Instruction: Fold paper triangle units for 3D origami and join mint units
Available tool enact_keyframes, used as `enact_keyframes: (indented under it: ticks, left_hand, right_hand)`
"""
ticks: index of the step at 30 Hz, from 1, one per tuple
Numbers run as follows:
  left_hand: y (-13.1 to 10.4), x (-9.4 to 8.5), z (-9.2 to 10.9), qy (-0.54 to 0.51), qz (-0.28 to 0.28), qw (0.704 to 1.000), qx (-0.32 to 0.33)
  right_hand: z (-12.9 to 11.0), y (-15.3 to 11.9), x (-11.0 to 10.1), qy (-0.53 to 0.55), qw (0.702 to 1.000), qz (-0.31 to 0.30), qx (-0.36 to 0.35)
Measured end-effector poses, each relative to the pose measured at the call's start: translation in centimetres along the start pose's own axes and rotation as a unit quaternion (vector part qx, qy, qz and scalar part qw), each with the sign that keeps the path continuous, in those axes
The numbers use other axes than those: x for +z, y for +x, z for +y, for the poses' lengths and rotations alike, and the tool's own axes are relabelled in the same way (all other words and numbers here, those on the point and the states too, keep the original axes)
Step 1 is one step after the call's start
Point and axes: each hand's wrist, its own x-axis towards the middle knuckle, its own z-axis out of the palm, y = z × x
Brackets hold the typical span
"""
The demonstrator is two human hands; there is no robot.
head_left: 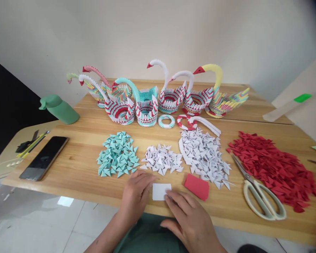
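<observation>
Swans (146, 110) behind paper piles (159, 158), phone (45, 158) at left, scissors (262, 196) at right

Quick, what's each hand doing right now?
Left hand: open, fingers loosely bent beside the white paper, nothing visibly held.
Right hand: open, fingertips on the white paper.

The paper swans (172, 98) have red, white and teal zigzag stripes, some yellow.

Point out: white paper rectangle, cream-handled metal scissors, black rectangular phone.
White paper rectangle (159, 192): head view, middle of its top face.
Cream-handled metal scissors (250, 180): head view, around the pivot.
Black rectangular phone (45, 157): head view, middle of its dark screen.
</observation>
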Motion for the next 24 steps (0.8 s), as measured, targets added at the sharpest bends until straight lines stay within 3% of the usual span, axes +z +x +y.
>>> enact_keyframes:
  ticks: [11,17,24]
  left_hand:
    - [-0.2,0.1,-0.1,0.008,-0.007,1.000,-0.009]
    - [-0.2,0.0,0.1,0.002,-0.003,1.000,-0.015]
    - [0.0,-0.2,0.3,-0.011,-0.007,0.999,-0.032]
  right_hand:
    - [-0.3,-1.0,-0.1,0.030,0.999,0.009,-0.003]
    - [-0.2,-1.2,0.0,0.031,0.999,-0.020,0.000]
    - [0.2,-0.9,-0.3,0.109,0.994,-0.008,0.015]
